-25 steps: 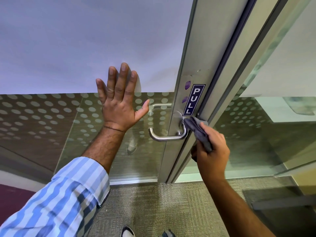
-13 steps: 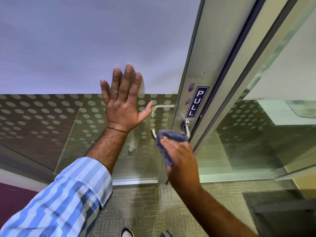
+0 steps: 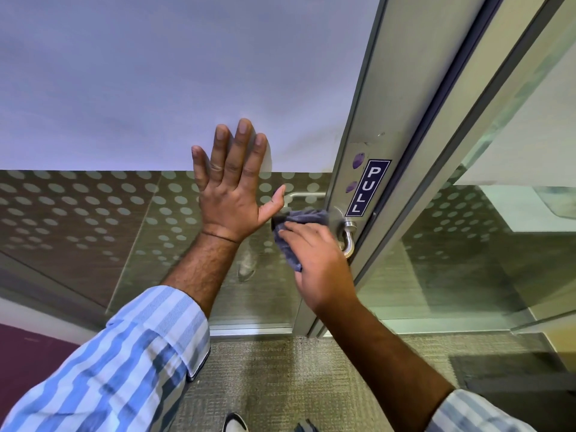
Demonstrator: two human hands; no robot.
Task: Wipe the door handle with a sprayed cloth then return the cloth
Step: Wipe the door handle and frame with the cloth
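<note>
The right hand (image 3: 318, 260) presses a soft grey cloth (image 3: 299, 226) around the handle (image 3: 348, 241). The left hand (image 3: 233, 194) lies open and empty on the door (image 3: 156, 88). The cloth looks light and limp, so bunching it in the palm should hold it best.

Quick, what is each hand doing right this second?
Left hand: open, flat against the glass door, holding nothing.
Right hand: closed on the grey cloth, pressing it over the door handle.

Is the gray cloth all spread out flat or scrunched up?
Scrunched up. The cloth bunches in folds under the right hand, draped over the door handle.
</note>
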